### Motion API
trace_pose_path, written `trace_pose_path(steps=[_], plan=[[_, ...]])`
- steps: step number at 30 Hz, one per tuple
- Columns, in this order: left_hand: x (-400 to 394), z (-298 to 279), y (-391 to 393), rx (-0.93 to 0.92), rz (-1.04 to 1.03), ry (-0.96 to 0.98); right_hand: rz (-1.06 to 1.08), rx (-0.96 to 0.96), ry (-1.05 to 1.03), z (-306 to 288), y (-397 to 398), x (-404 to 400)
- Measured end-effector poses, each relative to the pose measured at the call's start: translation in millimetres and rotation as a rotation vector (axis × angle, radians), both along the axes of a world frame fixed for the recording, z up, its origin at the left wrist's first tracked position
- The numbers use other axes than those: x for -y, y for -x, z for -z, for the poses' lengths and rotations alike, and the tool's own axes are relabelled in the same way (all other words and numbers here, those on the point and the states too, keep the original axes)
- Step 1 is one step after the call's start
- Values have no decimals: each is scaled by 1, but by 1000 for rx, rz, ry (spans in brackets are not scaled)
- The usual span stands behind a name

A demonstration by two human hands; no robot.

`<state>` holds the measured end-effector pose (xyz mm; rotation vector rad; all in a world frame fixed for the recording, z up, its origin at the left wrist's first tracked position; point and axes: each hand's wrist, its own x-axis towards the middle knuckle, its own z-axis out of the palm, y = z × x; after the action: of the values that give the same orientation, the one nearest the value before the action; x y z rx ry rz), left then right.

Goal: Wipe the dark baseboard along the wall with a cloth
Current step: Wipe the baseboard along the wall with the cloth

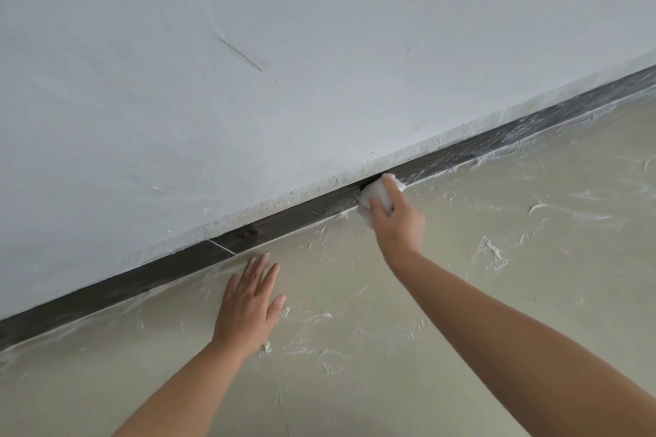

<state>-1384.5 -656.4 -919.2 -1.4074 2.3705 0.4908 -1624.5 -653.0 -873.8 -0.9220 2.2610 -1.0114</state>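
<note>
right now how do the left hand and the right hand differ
The left hand lies flat on the floor, fingers straight and spread, holding nothing; the right hand grips a white cloth with curled fingers. The right presses against the dark baseboard; the left stops short of it. Both arms are bare.

Looks like an unfinished or newly renovated room indoors, seen low at the foot of a wall. Shown by a plain white plastered wall (319, 64) with a scuff mark (239, 53), a rough crumbly plaster edge above a dark baseboard (284, 223), and a pale floor (497, 259) smeared with dried white plaster streaks. No furnishings in view to tell home from office.
</note>
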Motion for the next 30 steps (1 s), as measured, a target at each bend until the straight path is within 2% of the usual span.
trace_pose_path(steps=[4, 9, 11, 15, 21, 25, 30], plan=[[0, -1, -10, -35, -18, -11, -174, 61, 23, 9, -46, -1], [5, -2, -6, 6, -3, 20, -364, 113, -47, 14, -74, -1], [5, -1, 0, -25, -27, 8, -321, 117, -98, 14, -72, 2], [6, 4, 7, -61, -80, -9, 7, 204, -146, 12, -31, 13], [4, 6, 7, -55, -68, -56, 208, 41, -176, 10, 41, 14], [1, 7, 3, -49, -51, -68, 130, 2, -159, 11, 42, 10], [0, 8, 2, -68, -42, -57, 9, 83, -208, 14, -18, 14]])
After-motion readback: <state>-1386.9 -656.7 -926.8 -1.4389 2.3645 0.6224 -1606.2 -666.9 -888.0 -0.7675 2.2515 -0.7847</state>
